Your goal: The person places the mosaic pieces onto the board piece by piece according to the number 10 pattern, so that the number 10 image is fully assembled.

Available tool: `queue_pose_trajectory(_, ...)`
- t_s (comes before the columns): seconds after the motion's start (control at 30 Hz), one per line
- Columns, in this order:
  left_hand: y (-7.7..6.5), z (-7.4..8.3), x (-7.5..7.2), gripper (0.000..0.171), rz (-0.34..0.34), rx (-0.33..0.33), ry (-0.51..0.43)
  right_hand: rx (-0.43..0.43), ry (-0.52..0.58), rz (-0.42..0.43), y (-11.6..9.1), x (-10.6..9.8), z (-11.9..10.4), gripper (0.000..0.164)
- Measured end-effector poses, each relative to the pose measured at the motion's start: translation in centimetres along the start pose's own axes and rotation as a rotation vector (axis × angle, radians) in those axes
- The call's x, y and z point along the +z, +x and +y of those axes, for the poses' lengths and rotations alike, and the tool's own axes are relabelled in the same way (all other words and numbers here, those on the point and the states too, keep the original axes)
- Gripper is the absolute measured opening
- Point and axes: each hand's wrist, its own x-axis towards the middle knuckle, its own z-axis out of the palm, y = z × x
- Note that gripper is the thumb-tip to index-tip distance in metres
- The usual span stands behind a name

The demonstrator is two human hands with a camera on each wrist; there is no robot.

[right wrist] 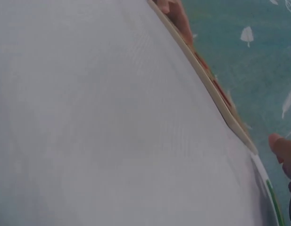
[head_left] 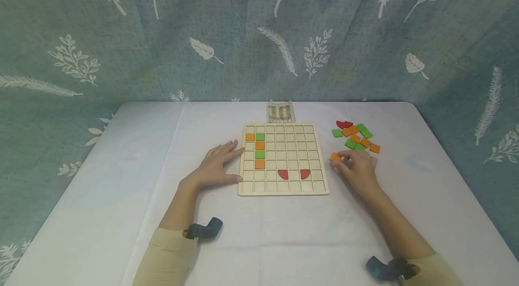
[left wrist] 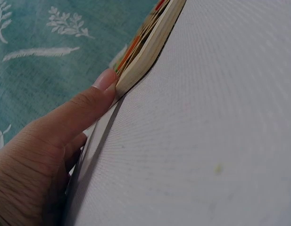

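A pale wooden grid board (head_left: 284, 189) lies on the white table. In its left columns are orange and green square tiles (head_left: 260, 154); lower down sit two red quarter-round pieces (head_left: 283, 174). My left hand (head_left: 216, 164) rests beside the board with fingers spread, the thumb and fingertips at its left edge. The left wrist view shows that thumb (left wrist: 91, 101) against the board's side. Just off the right edge, my right hand (head_left: 357, 169) pinches an orange square tile (head_left: 334, 156) between thumb and fingers. Only part of that hand (right wrist: 286, 155) shows in the right wrist view.
Loose orange, green and red pieces (head_left: 365, 142) lie in a group beyond my right hand. A small card with a coloured grid pattern (head_left: 281, 111) stands behind the board. A leaf-patterned green-blue cloth (head_left: 243, 52) hangs behind the table.
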Motion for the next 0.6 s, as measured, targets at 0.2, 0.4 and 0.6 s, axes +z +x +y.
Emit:
queue_pose_trajectory(0.2, -0.1, -0.1, 0.0, 0.088, -0.006, 0.006, -0.01, -0.033, 0.006, -0.013, 0.5, 0.9, -1.7, 0.034)
queue_pose_trajectory(0.4, -0.1, 0.0, 0.0, 0.087, -0.01, 0.009, -0.007, -0.103, 0.031, -0.009, 0.8, 1.6, -3.2, 0.034)
queue_pose_trajectory(0.6, -0.1, 0.2, -0.1, 0.09, 0.0, 0.008, 0.008, -0.146, 0.048, -0.029, 0.9, 2.2, -4.9, 0.037)
